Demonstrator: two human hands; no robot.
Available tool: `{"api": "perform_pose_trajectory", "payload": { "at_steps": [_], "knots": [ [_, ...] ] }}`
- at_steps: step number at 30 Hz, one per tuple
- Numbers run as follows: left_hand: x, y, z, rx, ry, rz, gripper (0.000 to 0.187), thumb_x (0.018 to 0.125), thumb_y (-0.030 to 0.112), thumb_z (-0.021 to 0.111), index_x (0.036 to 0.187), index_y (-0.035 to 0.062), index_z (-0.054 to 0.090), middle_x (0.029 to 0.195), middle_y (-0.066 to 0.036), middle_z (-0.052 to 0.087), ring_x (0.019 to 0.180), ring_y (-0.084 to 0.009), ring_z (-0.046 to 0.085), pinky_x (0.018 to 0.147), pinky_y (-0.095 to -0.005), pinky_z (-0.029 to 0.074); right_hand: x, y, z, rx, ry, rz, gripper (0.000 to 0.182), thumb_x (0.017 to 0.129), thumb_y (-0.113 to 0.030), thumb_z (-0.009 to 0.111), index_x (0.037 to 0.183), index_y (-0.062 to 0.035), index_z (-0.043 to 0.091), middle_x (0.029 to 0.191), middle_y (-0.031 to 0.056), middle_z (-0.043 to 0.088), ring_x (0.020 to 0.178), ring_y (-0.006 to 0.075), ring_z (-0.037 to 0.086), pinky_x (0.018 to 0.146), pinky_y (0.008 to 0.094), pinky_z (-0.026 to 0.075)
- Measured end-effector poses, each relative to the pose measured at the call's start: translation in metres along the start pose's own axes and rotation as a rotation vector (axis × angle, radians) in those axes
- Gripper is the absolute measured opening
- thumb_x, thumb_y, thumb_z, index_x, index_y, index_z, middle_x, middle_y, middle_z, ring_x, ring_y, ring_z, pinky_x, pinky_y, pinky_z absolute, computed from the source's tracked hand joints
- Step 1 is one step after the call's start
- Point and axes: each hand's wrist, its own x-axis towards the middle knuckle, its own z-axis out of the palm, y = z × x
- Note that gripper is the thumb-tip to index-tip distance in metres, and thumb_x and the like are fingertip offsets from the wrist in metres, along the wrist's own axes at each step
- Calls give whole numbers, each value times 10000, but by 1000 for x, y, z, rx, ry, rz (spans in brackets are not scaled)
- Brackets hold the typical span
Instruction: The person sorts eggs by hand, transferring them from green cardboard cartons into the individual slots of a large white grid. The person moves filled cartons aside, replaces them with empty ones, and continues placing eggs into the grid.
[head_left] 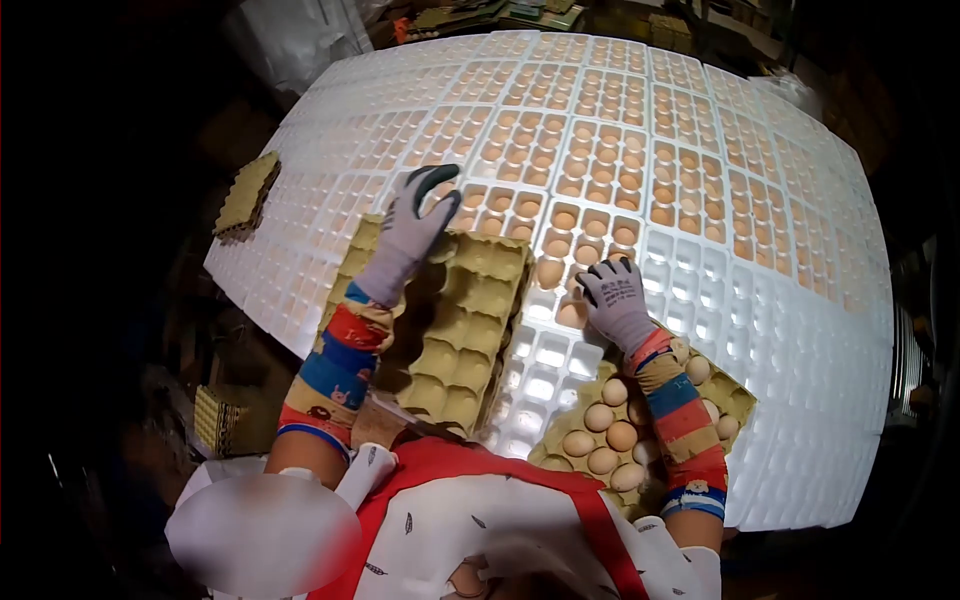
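My left hand (418, 215), in a grey glove with dark fingertips, is raised above the far end of a stack of pulp egg trays (455, 335). Its thumb and fingers are curved and apart, with nothing clearly held. My gloved right hand (612, 290) is curled low over a white foam tray (545, 375), whose upper cells hold brown eggs (550, 272) and whose lower cells are bare. What lies under its fingers is hidden. Beneath my right forearm, a pulp tray (740, 403) holds several eggs (621, 435).
Many white foam trays cover the wide surface. Those farther back hold eggs (608, 138); bare cells (770, 370) show at the right. Another pulp tray stack (245, 195) stands at the left edge, and more pulp trays (215, 415) sit lower left. Plastic sheeting (300, 40) hangs behind.
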Motion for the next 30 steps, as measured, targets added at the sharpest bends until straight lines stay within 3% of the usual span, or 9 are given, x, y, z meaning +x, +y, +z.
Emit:
{"api": "perform_pose_trajectory", "payload": {
  "at_steps": [6, 10, 12, 14, 17, 19, 24, 26, 30],
  "knots": [
    [-164, -132, -137, 625, -60, -711, 572, 879, 421, 671, 1280, 26, 569, 1206, -156, 612, 1164, -297, 535, 1029, -376, 397, 36, -39, 18, -107, -40, -47, 176, 833, -272, 606, 958, -155, 648, 942, 71, 628, 1009, 269, 564, 1015, 503, 297],
    [-186, -94, -151, -72, -347, -878, 499, 923, 413, 610, 1196, -5, 593, 853, -93, 666, 671, -176, 615, 643, -335, 515, 58, -57, 26, -330, -238, 26, 227, 857, -269, 559, 991, -147, 696, 1020, 95, 621, 1074, 291, 545, 1032, 523, 287],
    [-181, -64, -151, -135, -11, -871, 386, 939, 344, 586, 1117, 4, 630, 776, -65, 644, 549, -144, 565, 521, -315, 467, 73, -49, 46, -402, -379, 67, 295, 880, -326, 557, 996, -122, 736, 1125, 105, 614, 1117, 330, 521, 1084, 569, 225],
    [-187, -79, -149, -80, 97, -663, 320, 942, 296, 571, 1078, 19, 656, 780, -67, 623, 657, -146, 587, 603, -294, 470, 72, -14, 101, -420, 20, 49, 313, 836, -324, 592, 1034, -113, 710, 1059, 131, 654, 972, 352, 592, 882, 514, 399],
    [-189, -114, -174, -356, 364, -734, 310, 935, 248, 626, 1115, -4, 654, 888, -58, 671, 758, -139, 599, 677, -264, 476, 70, -32, 55, 60, -26, 252, 297, 855, -227, 605, 1080, -47, 675, 1057, 145, 681, 888, 314, 649, 795, 447, 484],
    [-182, -164, -202, -828, 678, -722, 331, 914, 186, 678, 1180, -7, 633, 1028, -48, 676, 801, -130, 600, 708, -256, 488, 61, -63, 29, 487, 121, 442, 318, 870, -198, 610, 1120, -10, 662, 1101, 144, 679, 1023, 278, 628, 888, 385, 476],
    [-167, -375, -225, -708, 797, -486, 300, 913, 161, 621, 1177, 20, 619, 1031, -47, 661, 854, -140, 587, 746, -291, 497, 40, -132, 21, 922, 305, 463, 291, 912, -51, 570, 1188, 36, 601, 1163, 123, 641, 1041, 186, 616, 909, 314, 490],
    [-120, -382, -225, 49, 770, -807, 435, 840, 313, 647, 1143, 3, 615, 1079, -176, 665, 970, -297, 634, 844, -437, 492, 56, -190, -1, 930, 309, 484, 291, 897, -37, 587, 1177, 37, 610, 1169, 121, 639, 1053, 210, 610, 940, 329, 467],
    [-78, -329, -253, 1030, 189, -358, 478, 803, 358, 622, 1207, 109, 557, 1319, -182, 459, 1251, -377, 421, 1049, -639, 236, 100, -287, -32, 664, 253, 154, 264, 850, 11, 595, 1112, 40, 621, 1137, 140, 618, 1076, 267, 578, 948, 361, 450]
  ]
}}
